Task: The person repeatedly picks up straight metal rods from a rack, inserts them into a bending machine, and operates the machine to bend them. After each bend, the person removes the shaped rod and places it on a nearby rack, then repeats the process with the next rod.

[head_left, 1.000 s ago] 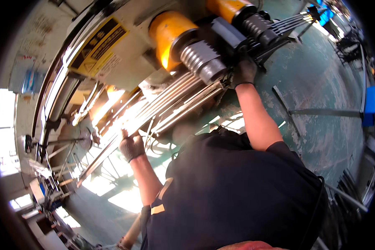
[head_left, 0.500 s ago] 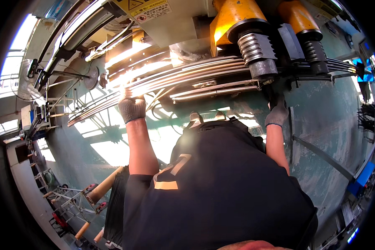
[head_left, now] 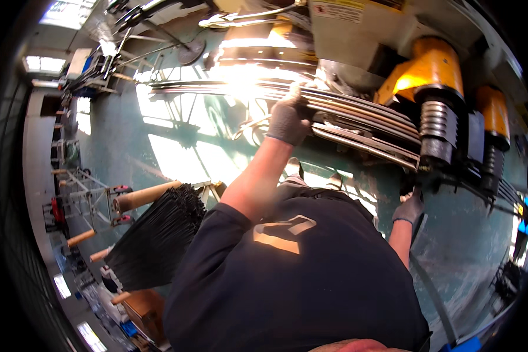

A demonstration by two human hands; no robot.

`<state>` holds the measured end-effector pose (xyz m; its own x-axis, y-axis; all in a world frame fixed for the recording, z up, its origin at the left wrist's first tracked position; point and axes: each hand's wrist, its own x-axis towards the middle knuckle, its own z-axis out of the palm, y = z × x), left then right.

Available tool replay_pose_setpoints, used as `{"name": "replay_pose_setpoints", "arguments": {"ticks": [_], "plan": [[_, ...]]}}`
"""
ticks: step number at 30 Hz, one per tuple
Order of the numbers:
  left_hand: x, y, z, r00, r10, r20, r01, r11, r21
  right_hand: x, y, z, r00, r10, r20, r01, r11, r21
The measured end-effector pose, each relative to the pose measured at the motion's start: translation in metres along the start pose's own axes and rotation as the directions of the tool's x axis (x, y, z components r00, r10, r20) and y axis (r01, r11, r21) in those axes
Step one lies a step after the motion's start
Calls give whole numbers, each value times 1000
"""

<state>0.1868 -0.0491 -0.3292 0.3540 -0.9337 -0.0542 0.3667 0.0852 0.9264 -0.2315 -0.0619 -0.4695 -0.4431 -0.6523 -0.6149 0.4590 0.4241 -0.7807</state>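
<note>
Metal rods (head_left: 364, 109), long and slim, are stretching from the sunlit left towards a ribbed steel cylinder (head_left: 434, 120). Your left hand (head_left: 289, 119) is wrapping its gloved fingers around them (a grainy, knit-looking grey). Farther right, that cylinder is jutting from a smooth yellow housing (head_left: 437, 61); below, your right hand (head_left: 409, 206) is hiding its grip, so you cannot tell. Windows (head_left: 46, 63) are glowing far left; scuffed green floor (head_left: 463, 249) is spreading rightward.

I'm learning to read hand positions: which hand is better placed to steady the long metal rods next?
The left hand, probably: it is at the long metal rods, fingers reaching over them. The right hand is lower in the view than the ribbed cylinder, apart from those rods.
</note>
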Motion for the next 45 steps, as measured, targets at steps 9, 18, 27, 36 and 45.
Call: {"name": "replay_pose_setpoints", "arguments": {"ticks": [9, 18, 27, 36, 45], "plan": [[10, 59, -181, 986, -37, -165, -91, 705, -703, -1, 72, -43, 998, 17, 64, -11, 996, -90], [30, 168, -434, 775, -33, -632, -410, 734, -541, -66, 160, -66, 979, -8, -204, -110, 819, -563], [52, 189, -505, 942, 74, -329, -134, 977, -165, -110, 187, -94, 995, -42, -90, -43, 630, -775], [49, 202, -516, 970, -49, -238, 30, 996, -84, -65, 162, -71, 938, -117, 325, 329, 18, -944], [20, 141, -464, 601, -64, -796, -266, 924, -275, 10, 148, -33, 798, 68, 599, 525, -566, -636]]}}
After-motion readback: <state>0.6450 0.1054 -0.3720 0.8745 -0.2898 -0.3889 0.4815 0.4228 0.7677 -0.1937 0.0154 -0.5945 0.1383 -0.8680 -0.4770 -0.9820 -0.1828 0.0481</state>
